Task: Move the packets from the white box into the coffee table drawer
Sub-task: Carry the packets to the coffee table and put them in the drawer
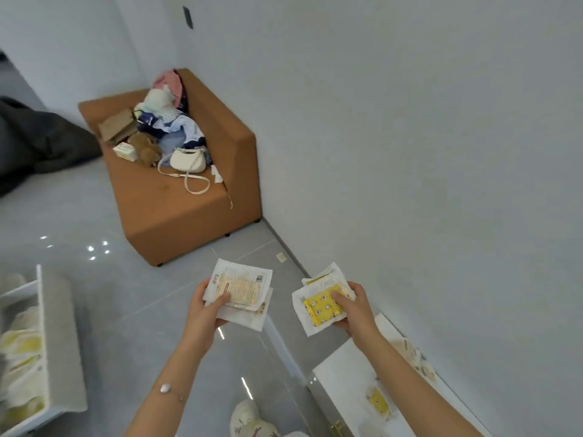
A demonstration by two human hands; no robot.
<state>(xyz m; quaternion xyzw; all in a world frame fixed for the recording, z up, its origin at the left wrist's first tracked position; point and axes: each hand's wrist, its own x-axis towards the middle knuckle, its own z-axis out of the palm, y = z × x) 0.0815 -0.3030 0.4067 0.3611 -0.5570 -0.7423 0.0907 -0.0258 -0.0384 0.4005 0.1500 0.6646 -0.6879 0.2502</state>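
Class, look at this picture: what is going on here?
A person has both hands full. The left hand grips a stack of white labelled packets. The right hand grips another stack with a yellow patterned packet on top. More packets lie in the white box at lower left, and a few already lie in what looks like the open drawer at lower right.
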